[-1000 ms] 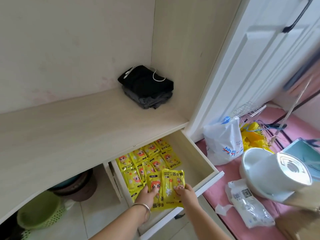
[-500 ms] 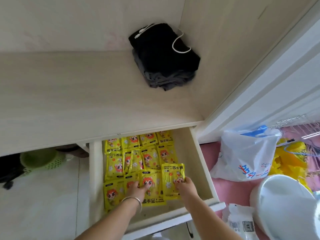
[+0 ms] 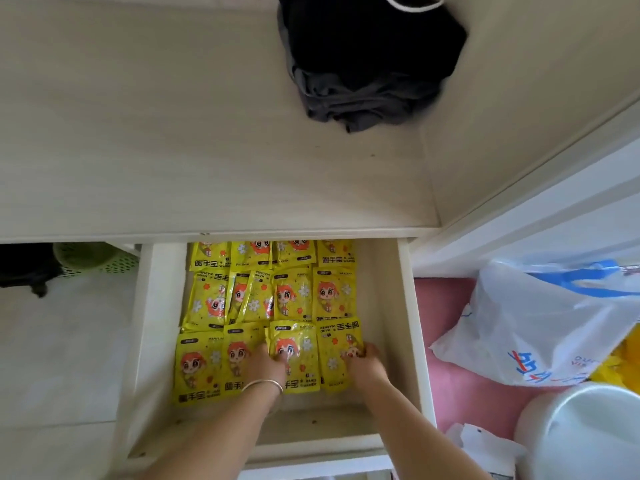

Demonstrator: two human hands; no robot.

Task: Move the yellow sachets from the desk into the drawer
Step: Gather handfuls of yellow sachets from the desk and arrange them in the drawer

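The white drawer is pulled out under the pale wooden desk. Several yellow sachets with a red-haired cartoon figure lie flat in rows on its floor. My left hand, with a bangle on the wrist, presses fingers on one sachet in the front row. My right hand rests on the rightmost front sachet, fingers curled at its edge. No sachet is visible on the desk top.
A pile of dark folded clothes with a white cord sits at the desk's back right. Right of the drawer lie a white plastic bag and a white round tub on a pink surface. A green basket stands under the desk.
The view has tilted down and closer over the drawer. The two front sachets, held slightly raised a second ago, now lie flat in the front row under my hands.
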